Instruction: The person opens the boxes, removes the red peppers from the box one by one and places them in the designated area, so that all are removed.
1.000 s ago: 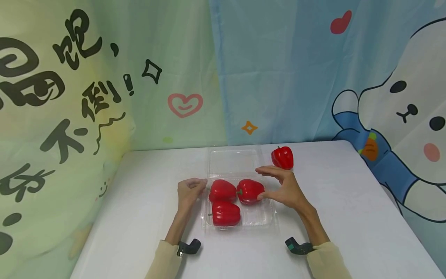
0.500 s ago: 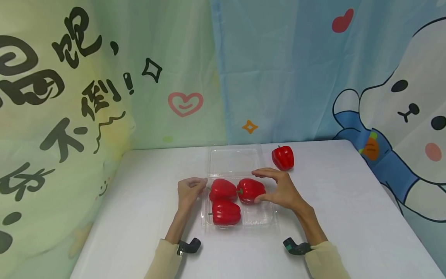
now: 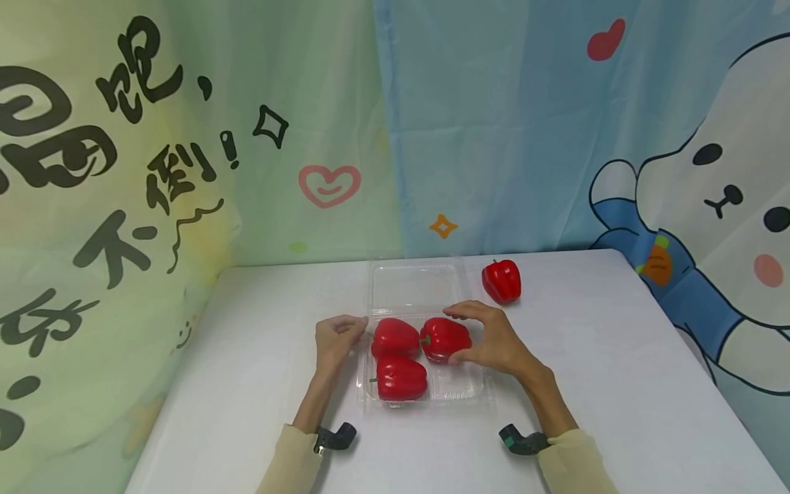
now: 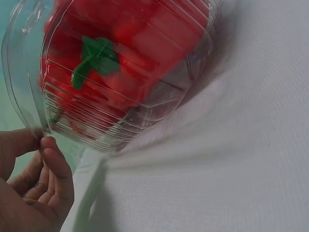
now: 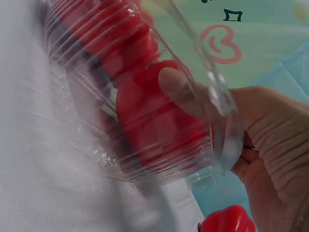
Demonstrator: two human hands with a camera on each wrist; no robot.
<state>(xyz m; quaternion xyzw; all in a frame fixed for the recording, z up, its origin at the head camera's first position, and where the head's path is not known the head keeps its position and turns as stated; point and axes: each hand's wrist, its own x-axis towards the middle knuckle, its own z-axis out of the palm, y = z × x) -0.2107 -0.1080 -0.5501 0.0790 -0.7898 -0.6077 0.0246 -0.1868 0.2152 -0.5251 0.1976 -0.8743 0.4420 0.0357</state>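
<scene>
A clear plastic clamshell box (image 3: 457, 390) sits at the middle of the table with its lid (image 3: 415, 285) folded back. Three red bell peppers lie inside: one at back left (image 3: 395, 337), one at front left (image 3: 401, 379), one at back right (image 3: 441, 338). My left hand (image 3: 336, 337) pinches the box's left rim between thumb and index finger, as the left wrist view shows. Round the back-right pepper curves my right hand (image 3: 496, 339), thumb at its near side and fingertips at its far edge. In the right wrist view the thumb (image 5: 176, 84) overlaps that pepper.
Another red bell pepper (image 3: 501, 281) lies outside the box, behind my right hand near the table's back edge. A printed curtain (image 3: 308, 137) hangs behind and to the left of the white table (image 3: 247, 384).
My right hand has drawn slightly left and closer round the back-right pepper, its thumb and fingertips nearer to each other. My left hand and the box stay in place.
</scene>
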